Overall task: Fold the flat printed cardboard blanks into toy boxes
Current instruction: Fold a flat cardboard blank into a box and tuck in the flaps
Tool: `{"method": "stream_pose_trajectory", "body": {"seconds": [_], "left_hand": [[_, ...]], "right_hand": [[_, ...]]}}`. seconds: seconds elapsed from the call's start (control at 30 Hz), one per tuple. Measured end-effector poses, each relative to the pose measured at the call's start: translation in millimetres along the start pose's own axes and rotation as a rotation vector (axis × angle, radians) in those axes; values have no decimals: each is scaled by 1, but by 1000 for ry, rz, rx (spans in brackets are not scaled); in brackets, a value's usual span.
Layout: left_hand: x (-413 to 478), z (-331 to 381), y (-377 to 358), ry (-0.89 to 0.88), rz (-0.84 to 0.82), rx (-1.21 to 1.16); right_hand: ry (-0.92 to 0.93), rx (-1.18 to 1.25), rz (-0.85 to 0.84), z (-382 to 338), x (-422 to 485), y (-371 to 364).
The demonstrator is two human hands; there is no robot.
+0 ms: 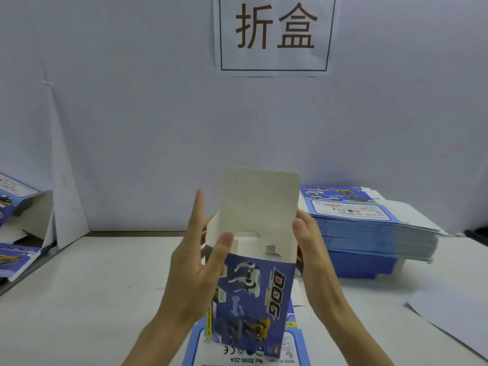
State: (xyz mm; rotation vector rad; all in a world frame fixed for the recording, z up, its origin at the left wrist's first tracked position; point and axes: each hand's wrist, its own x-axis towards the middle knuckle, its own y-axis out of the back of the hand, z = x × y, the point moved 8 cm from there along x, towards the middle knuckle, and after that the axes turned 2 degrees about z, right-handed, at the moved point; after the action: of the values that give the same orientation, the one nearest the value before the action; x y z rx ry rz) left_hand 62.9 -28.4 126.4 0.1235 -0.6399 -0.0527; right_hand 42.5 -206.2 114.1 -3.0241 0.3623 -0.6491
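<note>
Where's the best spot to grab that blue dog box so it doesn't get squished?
Take the dog box by its narrow side walls just below the open mouth, one hand from each side, as the left hand and right hand do. It is nearly upright and hollow, so the wide printed front would probably cave in; the folded edges look stiffer.

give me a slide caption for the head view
Left hand and right hand hold a part-folded toy box, top flap raised, beside a stack of flat blanks.
</note>
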Motion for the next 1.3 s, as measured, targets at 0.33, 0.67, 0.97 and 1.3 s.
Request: {"method": "stream_pose_trajectory", "body": {"seconds": [0.33,0.67,0.97,1.3], "left_hand": [[12,-14,30,87,143,139],[8,-1,27,-18,165,377],[2,16,10,-299,91,480],[-8,-18,25,-460,120,362]], "right_hand": [[-163,339,-126,27,4,-3],[-249,-364,-218,23,3,16],[150,-982,-98,-39,-16,-2],[-6,-1168,-200,-22,-12,-4]]}}
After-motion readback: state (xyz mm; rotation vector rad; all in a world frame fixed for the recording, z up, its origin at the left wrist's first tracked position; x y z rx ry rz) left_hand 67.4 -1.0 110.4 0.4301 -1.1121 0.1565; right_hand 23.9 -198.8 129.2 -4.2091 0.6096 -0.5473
